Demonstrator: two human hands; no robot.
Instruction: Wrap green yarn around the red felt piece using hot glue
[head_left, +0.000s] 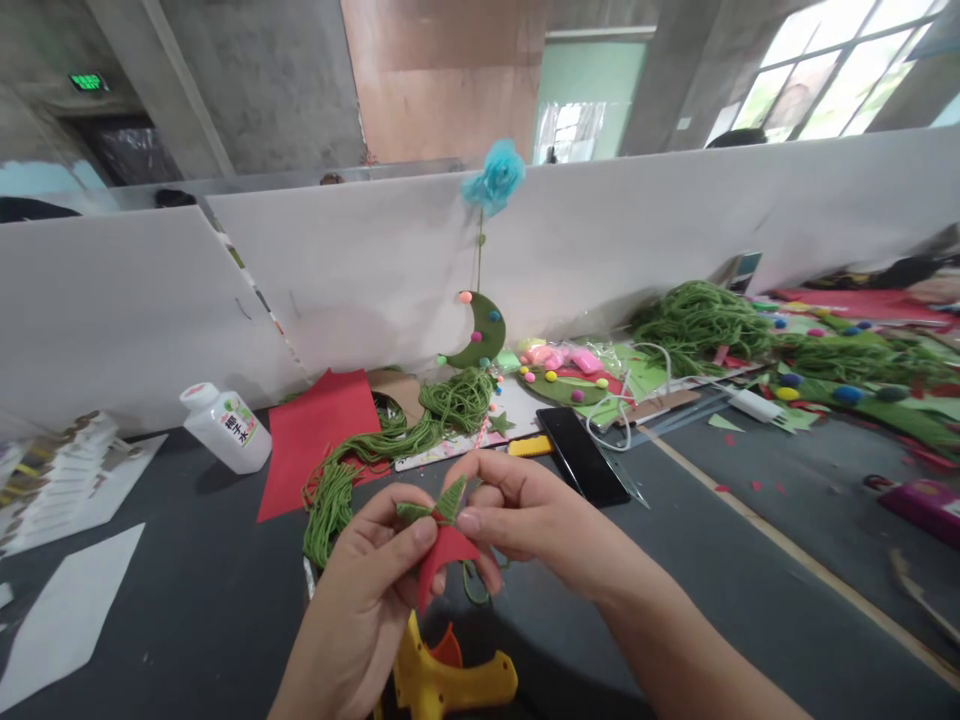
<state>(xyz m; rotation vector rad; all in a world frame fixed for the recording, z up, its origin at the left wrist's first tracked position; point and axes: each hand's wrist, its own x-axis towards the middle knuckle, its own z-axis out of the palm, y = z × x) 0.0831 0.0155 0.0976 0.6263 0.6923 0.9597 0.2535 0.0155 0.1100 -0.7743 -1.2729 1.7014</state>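
In front of me my left hand (390, 560) is closed round a small red and green craft piece, its thumb pressed on it. The red part (450, 550) looks like felt or paper and hangs curved below the fingers. Two pointed green leaves (451, 497) stick up from its top. My right hand (510, 515) pinches the same piece from the right, at the leaf's base. Below the hands a green strand (474, 585) dangles in a loop. A yellow glue gun (450, 685) with an orange trigger lies under them, near the bottom edge.
Green yarn (334, 500) trails over a red sheet (319, 430) beside a white bottle (229, 430). Behind the hands lie a black phone (585, 455) and a yellow cutter (529, 446). A green moon (491, 335) with pompoms leans against the white partition (360, 280).
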